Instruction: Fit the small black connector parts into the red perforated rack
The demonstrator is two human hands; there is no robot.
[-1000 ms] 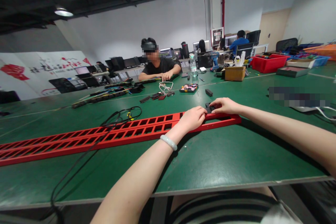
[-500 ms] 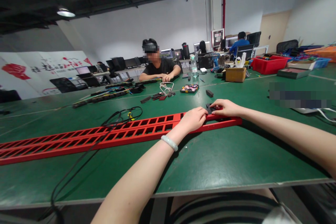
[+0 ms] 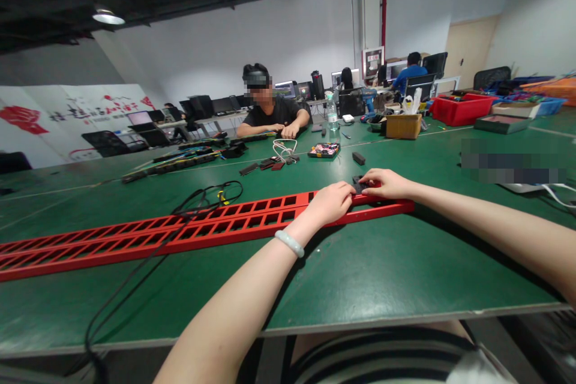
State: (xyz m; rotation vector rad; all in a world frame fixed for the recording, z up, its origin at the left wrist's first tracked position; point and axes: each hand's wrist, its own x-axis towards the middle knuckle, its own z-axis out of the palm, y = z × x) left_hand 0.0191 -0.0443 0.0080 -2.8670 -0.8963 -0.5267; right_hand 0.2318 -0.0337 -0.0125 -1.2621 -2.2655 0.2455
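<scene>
A long red slotted frame (image 3: pixel 252 229) with two rows of openings lies across the green table (image 3: pixel 382 276). At its right end sits a small black part (image 3: pixel 359 184), partly covered by my fingers. My left hand (image 3: pixel 332 200), with a pale bangle (image 3: pixel 289 243) on the wrist, rests over the frame, its curled fingertips at the black part's left side. From the right, my right hand (image 3: pixel 383 182) reaches over the frame with bent fingers closed on the black part. The part's exact kind is too small to make out.
A black cable (image 3: pixel 148 261) crosses the frame and hangs over the near edge. Beyond lie a black block (image 3: pixel 359 158), a tray of small parts (image 3: pixel 324 150), a white cable (image 3: pixel 284 148) and a bottle (image 3: pixel 332 114). A co-worker (image 3: pixel 270 111) sits opposite; a red bin (image 3: pixel 463 109) stands right.
The view has shifted very slightly. Both hands stay at the black part on the red frame, with no clear movement.
</scene>
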